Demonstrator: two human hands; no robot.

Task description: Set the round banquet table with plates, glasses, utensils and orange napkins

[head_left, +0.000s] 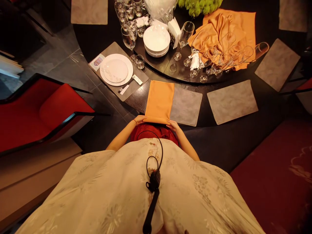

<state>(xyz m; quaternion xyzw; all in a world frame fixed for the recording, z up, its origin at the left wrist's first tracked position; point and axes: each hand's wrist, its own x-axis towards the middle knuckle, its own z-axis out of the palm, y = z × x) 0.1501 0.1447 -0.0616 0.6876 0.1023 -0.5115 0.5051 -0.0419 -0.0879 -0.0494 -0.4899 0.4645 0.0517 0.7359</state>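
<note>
A folded orange napkin (159,101) lies on the dark round table (97,39), partly over a grey placemat (186,106). My left hand (139,119) rests at the napkin's near left corner, fingers lying flat along its edge. My right hand (173,125) rests at the near right corner, fingers also flat on the cloth. Neither hand lifts the napkin; both press on its near edge at the table's rim.
To the left stands a set place with white plates (116,69) and chopsticks (126,84). A turntable holds stacked bowls (156,40), wine glasses (184,35), and loose orange napkins (226,31). A red chair (36,110) is at left. More placemats (231,101) line the rim.
</note>
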